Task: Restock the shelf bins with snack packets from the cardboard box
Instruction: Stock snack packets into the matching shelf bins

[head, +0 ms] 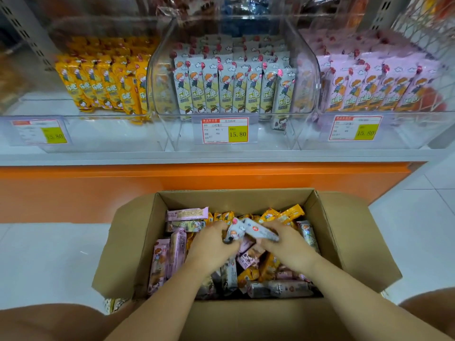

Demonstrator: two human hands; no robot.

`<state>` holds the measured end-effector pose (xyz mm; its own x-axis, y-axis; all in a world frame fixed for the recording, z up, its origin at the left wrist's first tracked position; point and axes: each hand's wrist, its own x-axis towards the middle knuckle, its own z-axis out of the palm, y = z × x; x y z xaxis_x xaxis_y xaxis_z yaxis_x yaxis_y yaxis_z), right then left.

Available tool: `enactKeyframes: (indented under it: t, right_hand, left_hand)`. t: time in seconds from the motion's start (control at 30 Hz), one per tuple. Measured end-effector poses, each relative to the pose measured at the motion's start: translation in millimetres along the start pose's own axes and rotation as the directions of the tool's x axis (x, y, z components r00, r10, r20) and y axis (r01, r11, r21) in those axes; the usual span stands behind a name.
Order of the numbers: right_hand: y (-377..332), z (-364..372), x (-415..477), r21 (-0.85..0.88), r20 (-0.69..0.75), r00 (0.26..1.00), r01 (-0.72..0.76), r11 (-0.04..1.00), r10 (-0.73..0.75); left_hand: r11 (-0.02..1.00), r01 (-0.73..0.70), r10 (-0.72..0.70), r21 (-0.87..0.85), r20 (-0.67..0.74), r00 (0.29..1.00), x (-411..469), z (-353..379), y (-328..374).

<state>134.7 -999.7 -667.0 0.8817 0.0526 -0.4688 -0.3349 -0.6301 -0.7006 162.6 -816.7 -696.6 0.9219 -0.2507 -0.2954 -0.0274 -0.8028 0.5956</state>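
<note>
Both hands reach into the cardboard box (246,200), just above the mixed pile (250,275); fingers of the left hand (211,246) curl round one white packet (233,233), those of the right hand (288,247) round a second white packet (262,232), the two touching, long axes slanting left to right. The matching middle bin (170,130) lies straight ahead and above, about equally near either hand.

There is just one camera, worn on the person's head. It looks forward and down. The cardboard box (234,200) is very close, right below it. The shelf bins (270,136) sit a bit farther off, straight ahead, across the top of the view. The wide lens bends the edges
</note>
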Motion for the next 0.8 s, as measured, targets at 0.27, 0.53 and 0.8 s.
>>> enactKeyframes:
  t: [0.27,0.53,0.8]
  right_hand:
    - [-53.6,-31.8,-36.0,0.077,-0.299,0.924,0.273,0.959,-0.239]
    - [-93.2,-53.5,-78.2,0.053,-0.345,0.858,0.422,0.905,-0.38]
    - [-148.6,-69.7,-101.0,0.732,-0.069,0.984,0.161,0.662,-0.163]
  left_hand:
    - [0.866,-0.024,0.085,-0.499,0.099,0.991,-13.1,-62.5,51.9]
    - [0.908,-0.17,0.219,-0.382,0.087,0.972,-50.5,-134.3,92.2]
    - [0.888,-0.257,0.236,-0.382,-0.103,0.966,-71.3,-205.1,95.3]
